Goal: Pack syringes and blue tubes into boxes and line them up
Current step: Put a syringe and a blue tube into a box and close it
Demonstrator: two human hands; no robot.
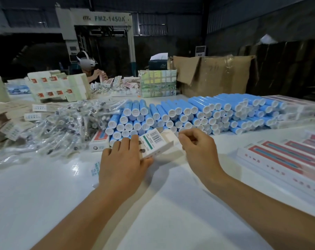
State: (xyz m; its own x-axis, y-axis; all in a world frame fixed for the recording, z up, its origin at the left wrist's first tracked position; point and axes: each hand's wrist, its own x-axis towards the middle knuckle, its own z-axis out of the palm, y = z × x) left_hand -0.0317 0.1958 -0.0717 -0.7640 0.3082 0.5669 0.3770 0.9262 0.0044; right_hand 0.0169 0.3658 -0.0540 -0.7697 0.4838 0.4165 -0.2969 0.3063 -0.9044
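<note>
two hands (124,156), one held box (155,143), dozens of blue tubes (189,114)

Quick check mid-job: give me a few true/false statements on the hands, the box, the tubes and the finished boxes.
1. The left hand holds the white box. True.
2. The right hand grips a blue tube. False: its curled fingers hold nothing visible.
3. The blue tubes are stacked beyond the hands. True.
4. The bagged syringes lie right of the tubes. False: left.
5. Finished boxes lie at right. True.
</note>
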